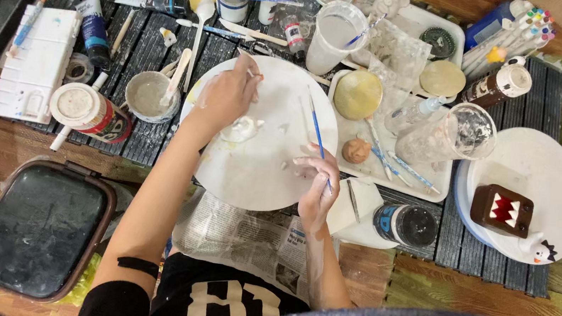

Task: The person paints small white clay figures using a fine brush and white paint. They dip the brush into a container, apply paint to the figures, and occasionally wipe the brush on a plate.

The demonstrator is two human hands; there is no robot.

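My left hand (228, 94) rests over the upper left of a round white board (257, 176), its fingertips pinched on a small white piece (255, 73). A glossy white clay figure (241, 129) lies on the board just below that hand. My right hand (314, 180) is at the board's right edge and grips a thin blue paintbrush (315, 123), which slants up and left across the board. Both hands are smeared with white paint.
A white tray (393, 175) to the right holds clay discs, brushes and a clear cup (448, 132). A brown toothed box figure (501, 209) sits on a white plate. Paint tubes, a small bowl (148, 95), markers, newspaper (243, 235) and a black-lidded container (40, 228) surround the board.
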